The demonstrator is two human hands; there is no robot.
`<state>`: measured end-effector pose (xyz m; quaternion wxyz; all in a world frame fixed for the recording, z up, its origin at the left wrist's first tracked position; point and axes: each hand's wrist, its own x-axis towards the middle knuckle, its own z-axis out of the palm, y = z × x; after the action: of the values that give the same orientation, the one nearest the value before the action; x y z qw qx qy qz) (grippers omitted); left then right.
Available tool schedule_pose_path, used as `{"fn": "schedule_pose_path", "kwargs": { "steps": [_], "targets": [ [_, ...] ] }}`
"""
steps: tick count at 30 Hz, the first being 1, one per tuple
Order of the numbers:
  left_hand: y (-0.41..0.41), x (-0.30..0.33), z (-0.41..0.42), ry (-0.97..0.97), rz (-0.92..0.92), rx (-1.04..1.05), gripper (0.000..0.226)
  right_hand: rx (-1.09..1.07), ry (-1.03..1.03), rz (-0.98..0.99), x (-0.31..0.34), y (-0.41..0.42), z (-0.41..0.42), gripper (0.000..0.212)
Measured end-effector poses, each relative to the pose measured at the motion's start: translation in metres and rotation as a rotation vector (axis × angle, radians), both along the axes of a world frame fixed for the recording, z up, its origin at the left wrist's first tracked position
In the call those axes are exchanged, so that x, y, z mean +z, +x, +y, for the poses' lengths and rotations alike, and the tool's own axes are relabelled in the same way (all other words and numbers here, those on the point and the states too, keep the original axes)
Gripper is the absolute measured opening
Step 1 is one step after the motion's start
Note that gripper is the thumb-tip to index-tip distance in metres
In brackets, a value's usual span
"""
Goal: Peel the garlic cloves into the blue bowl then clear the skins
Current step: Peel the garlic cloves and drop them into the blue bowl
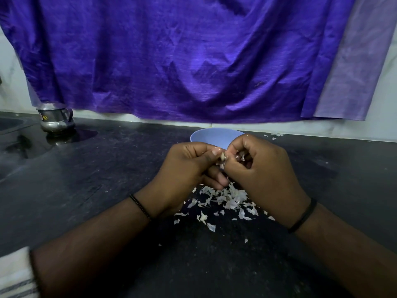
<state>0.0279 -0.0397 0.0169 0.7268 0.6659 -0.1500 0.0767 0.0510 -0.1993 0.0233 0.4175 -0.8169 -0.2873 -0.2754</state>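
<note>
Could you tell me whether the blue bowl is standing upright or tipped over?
Upright: the blue bowl sits on the counter with its rim facing up, behind both hands. Its contents cannot be seen.

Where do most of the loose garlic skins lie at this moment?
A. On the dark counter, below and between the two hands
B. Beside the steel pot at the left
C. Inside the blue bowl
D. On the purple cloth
A: the pile of garlic skins lies on the dark counter under the left hand and right hand, nearer the person than the blue bowl.
</note>
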Motion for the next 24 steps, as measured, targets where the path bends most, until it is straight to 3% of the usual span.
{"fn": "schedule_pose_path", "kwargs": {
  "steps": [6, 11, 16, 24],
  "targets": [
    [0.0021, 0.0009, 0.0031, -0.039, 0.079, -0.052, 0.026, 0.063, 0.121, 0.065, -0.0008, -0.0004, -0.0004, 0.012],
    [0.0056, 0.0021, 0.0072, -0.091, 0.106, -0.015, 0.025, 0.045, 0.104, -0.049, -0.0008, 0.0001, -0.0044, 0.032],
    [0.0055, 0.0027, 0.0078, -0.126, 0.137, 0.025, 0.027, -0.080, 0.050, -0.129, 0.0025, -0.0015, -0.0027, 0.016],
    [0.0004, 0.0066, 0.0037, -0.093, 0.111, -0.043, 0.032, -0.024, 0.016, -0.120, 0.0026, -0.0046, -0.0024, 0.014]
  ]
}}
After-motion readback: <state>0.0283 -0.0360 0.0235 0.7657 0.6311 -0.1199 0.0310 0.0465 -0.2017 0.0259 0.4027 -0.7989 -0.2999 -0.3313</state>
